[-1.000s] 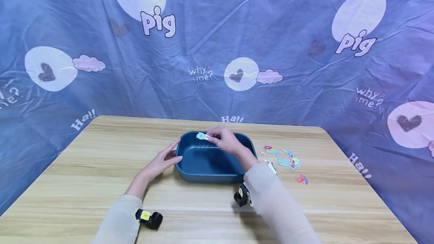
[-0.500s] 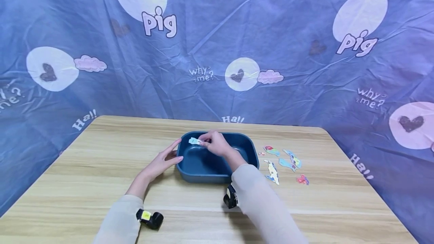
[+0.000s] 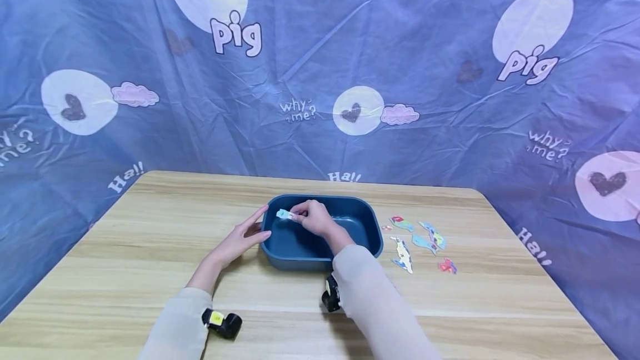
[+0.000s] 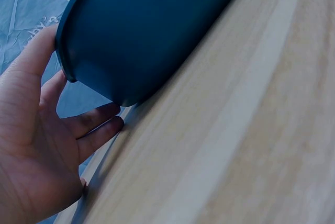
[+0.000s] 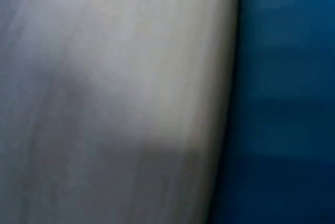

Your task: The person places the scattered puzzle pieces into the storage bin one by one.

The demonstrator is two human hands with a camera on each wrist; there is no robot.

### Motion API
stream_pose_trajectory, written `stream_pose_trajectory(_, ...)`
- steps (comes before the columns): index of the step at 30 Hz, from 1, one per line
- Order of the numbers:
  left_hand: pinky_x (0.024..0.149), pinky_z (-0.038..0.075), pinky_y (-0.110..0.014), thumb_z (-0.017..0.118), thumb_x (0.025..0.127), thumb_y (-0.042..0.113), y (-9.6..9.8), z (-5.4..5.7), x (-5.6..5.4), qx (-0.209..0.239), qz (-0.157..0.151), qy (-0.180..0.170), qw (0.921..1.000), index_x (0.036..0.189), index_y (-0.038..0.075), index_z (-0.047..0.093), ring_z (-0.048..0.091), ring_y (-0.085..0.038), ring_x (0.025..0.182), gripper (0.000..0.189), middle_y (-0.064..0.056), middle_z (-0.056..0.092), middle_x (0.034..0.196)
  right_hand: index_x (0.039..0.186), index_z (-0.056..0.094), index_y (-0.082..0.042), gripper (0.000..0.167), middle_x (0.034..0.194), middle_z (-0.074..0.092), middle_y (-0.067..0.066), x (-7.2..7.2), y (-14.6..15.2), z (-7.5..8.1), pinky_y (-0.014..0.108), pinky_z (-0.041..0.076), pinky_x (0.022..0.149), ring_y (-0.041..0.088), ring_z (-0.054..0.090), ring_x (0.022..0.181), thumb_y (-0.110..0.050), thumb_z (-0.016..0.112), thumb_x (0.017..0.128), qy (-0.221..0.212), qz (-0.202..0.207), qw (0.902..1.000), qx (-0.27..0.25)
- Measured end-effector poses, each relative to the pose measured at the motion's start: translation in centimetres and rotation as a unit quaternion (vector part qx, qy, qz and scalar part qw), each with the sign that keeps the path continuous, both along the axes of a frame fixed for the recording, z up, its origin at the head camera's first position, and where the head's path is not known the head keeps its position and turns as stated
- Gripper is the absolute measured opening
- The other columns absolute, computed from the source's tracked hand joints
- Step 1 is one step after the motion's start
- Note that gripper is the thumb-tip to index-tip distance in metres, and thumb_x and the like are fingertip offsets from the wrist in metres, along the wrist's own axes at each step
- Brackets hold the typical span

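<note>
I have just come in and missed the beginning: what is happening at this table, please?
A person's right hand pinches a small pale blue piece over the left part of a blue bin; whether it touches the bottom is unclear. The left hand rests against the bin's left end. Other colourful flat pieces lie on the wooden table, right of the bin.

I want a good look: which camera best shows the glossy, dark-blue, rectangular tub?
The head view: the tub shows its inside and most of its rim. The left wrist view has only some outer wall and rim; the right wrist view, a blurred section.
</note>
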State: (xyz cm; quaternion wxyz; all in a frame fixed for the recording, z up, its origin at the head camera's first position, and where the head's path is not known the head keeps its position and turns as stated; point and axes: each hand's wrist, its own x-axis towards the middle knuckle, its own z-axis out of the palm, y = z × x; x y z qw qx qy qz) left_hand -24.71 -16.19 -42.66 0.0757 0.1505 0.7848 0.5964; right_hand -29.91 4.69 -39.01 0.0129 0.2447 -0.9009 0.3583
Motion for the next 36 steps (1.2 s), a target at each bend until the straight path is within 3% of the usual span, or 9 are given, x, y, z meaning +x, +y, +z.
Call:
stream_pose_trajectory(16,0.095,0.024,-0.046,0.056,0.084,0.03,-0.1,0.2,0.0,-0.003,0.003,-0.006,1.0,0.136,0.033,0.023,0.031,-0.028,0.119,0.062,-0.016,0.032,0.132,0.087,0.068,-0.006,0.011,0.069,0.056,-0.002,0.2,-0.1,-0.7,0.021,0.04,0.058,0.009,0.046,0.061,-0.011,0.062,0.079,-0.029,-0.018,0.9994,0.001)
stream_pose_trajectory(36,0.095,0.025,-0.045,0.055,0.085,0.027,0.0,0.1,0.1,0.006,-0.008,-0.011,0.9999,0.136,0.035,0.022,0.032,-0.026,0.119,0.06,-0.015,0.032,0.133,0.094,0.067,-0.01,0.015,0.081,0.059,0.0,-0.5,-0.4,-1.3,0.025,0.042,0.069,0.013,0.049,0.073,-0.013,0.062,0.08,-0.031,-0.027,0.996,0.079)
